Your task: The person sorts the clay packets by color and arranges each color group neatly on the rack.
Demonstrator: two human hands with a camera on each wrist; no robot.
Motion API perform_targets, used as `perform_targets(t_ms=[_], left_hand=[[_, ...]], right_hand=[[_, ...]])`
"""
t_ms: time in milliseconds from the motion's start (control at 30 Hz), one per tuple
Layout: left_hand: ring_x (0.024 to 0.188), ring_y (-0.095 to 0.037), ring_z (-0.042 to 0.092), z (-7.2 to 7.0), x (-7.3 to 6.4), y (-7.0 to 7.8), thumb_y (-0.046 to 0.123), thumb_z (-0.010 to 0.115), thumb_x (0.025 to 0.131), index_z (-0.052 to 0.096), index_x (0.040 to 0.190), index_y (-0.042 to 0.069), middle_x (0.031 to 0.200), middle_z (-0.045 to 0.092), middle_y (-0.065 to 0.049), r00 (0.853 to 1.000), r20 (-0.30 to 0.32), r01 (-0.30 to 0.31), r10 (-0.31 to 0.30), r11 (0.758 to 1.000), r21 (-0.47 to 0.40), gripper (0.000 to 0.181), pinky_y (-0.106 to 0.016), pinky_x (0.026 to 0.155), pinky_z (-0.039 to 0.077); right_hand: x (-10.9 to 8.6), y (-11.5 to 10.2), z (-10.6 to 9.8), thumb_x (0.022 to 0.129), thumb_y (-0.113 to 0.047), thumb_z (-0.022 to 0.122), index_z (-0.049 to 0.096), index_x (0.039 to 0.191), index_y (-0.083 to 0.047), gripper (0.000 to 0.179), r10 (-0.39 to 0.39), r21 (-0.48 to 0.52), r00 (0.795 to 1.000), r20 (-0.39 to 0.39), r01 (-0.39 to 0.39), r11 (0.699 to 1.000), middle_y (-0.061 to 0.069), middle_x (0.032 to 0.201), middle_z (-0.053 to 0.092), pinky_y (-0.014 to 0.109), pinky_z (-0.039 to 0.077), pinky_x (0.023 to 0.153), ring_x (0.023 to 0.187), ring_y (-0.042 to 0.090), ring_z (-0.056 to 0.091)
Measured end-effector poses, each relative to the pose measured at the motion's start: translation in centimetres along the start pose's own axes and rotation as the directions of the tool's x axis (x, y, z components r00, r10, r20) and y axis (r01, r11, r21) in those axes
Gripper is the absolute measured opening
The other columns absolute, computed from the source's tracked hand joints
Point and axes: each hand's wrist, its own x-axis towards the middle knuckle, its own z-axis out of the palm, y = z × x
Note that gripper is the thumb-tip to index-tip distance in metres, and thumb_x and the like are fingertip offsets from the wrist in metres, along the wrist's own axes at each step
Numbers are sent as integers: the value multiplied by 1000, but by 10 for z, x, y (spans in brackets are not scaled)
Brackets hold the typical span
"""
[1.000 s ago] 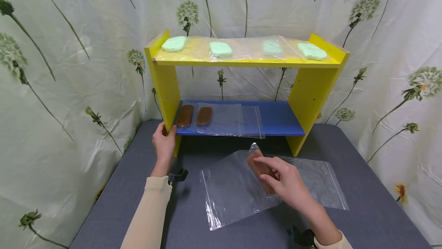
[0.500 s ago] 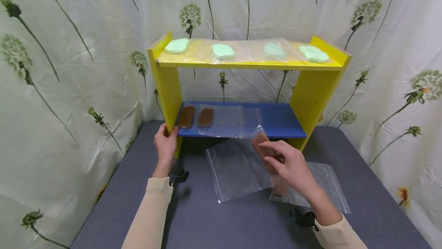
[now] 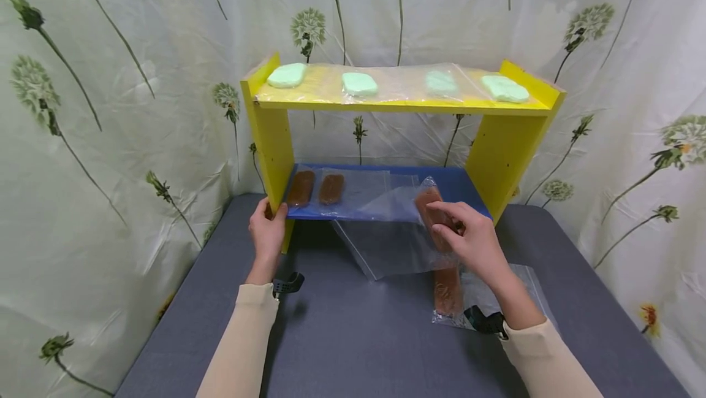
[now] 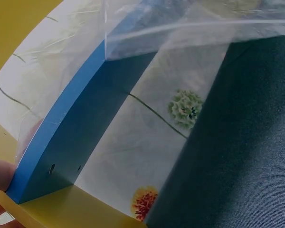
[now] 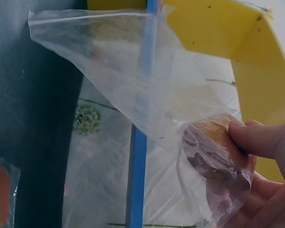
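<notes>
My right hand (image 3: 478, 248) pinches a brown bar (image 3: 428, 199) through its clear zip bag (image 3: 386, 251), in front of the blue shelf (image 3: 458, 180). The bag trails left over the shelf's front edge, its zip end hanging below. In the right wrist view, thumb and fingers hold the wrapped bar (image 5: 211, 147) from both sides. My left hand (image 3: 267, 232) grips the lower front of the yellow left side panel (image 3: 271, 153), beside the blue shelf's corner. Two bagged brown bars, a left one (image 3: 301, 188) and another (image 3: 331, 189), lie on that shelf's left part.
On the yellow top shelf (image 3: 408, 105) lie several pale green pieces (image 3: 360, 84) in clear bags. Another bagged brown bar (image 3: 448, 294) lies on the dark grey table (image 3: 353, 343) beneath my right forearm. A floral curtain (image 3: 165, 79) hangs behind.
My right hand has lifted the bagged brown bar from above the table up and forward to the blue shelf's front, uncovering the other bagged bar. The left hand keeps its grip on the panel.
</notes>
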Motion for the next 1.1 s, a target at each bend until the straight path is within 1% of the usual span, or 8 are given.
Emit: perform_targets(t_ms=[200, 467, 600, 700, 800, 933, 1033, 1100], left_hand=[[108, -29, 60, 1, 1, 0, 28, 66, 100, 60, 134, 11, 127, 63, -12, 1000, -5, 8, -8, 1000, 3, 38, -49, 97, 50], [108, -30, 60, 2, 1, 0, 27, 66, 100, 61, 133, 10, 127, 63, -12, 1000, -6, 4, -4, 1000, 4, 38, -49, 97, 49], [109, -30, 60, 1, 1, 0, 25, 66, 100, 61, 133, 9, 127, 63, -13, 1000, -5, 1, -1, 1000, -1, 37, -50, 98, 49], [109, -30, 60, 1, 2, 0, 25, 67, 99, 62, 132, 9, 127, 63, -13, 1000, -5, 0, 0, 1000, 3, 37, -49, 98, 49], [109, -30, 61, 1, 2, 0, 25, 67, 99, 62, 132, 9, 126, 64, -13, 1000, -8, -2, 2, 1000, 7, 37, -49, 98, 49], [107, -30, 61, 1, 2, 0, 24, 67, 99, 62, 131, 9, 125, 64, -13, 1000, -8, -8, 8, 1000, 8, 36, -49, 96, 50], [105, -30, 61, 0, 2, 1, 25, 68, 98, 63, 131, 8, 124, 65, -14, 1000, -6, -15, 15, 1000, 3, 37, -48, 94, 51], [104, -30, 61, 1, 1, 1, 24, 68, 98, 63, 130, 8, 123, 65, -14, 1000, -6, -17, 17, 1000, 0, 36, -48, 94, 51]], right_hand=[[16, 15, -2, 90, -8, 76, 68, 130, -23, 44, 57, 8, 998, -30, -57, 998, -2, 105, 65, 19, 50, 70, 84, 14, 57], [35, 30, -7, 92, -14, 75, 67, 131, -25, 41, 119, 14, 991, -60, -119, 993, 0, 117, 65, 21, 48, 63, 94, 17, 62], [44, 38, -9, 94, -17, 73, 67, 132, -24, 39, 154, 22, 986, -58, -153, 988, 1, 109, 65, 26, 44, 54, 88, 16, 60], [53, 46, -11, 96, -19, 72, 67, 133, -23, 37, 179, -3, 982, -55, -180, 984, 3, 96, 63, 29, 41, 51, 75, 18, 56], [63, 54, -12, 97, -20, 70, 66, 133, -23, 37, 214, -40, 976, -49, -216, 976, 4, 93, 65, 32, 40, 49, 62, 21, 52], [74, 64, -13, 97, -20, 69, 64, 136, -20, 39, 259, -77, 966, -23, -260, 962, 12, 108, 69, 36, 41, 49, 58, 25, 52], [82, 71, -14, 98, -20, 68, 62, 139, -17, 41, 287, -104, 958, 7, -285, 953, 18, 118, 67, 38, 43, 53, 64, 26, 57], [85, 76, -15, 98, -20, 68, 61, 140, -15, 42, 293, -116, 956, 26, -288, 950, 21, 119, 67, 39, 45, 56, 67, 28, 60]])
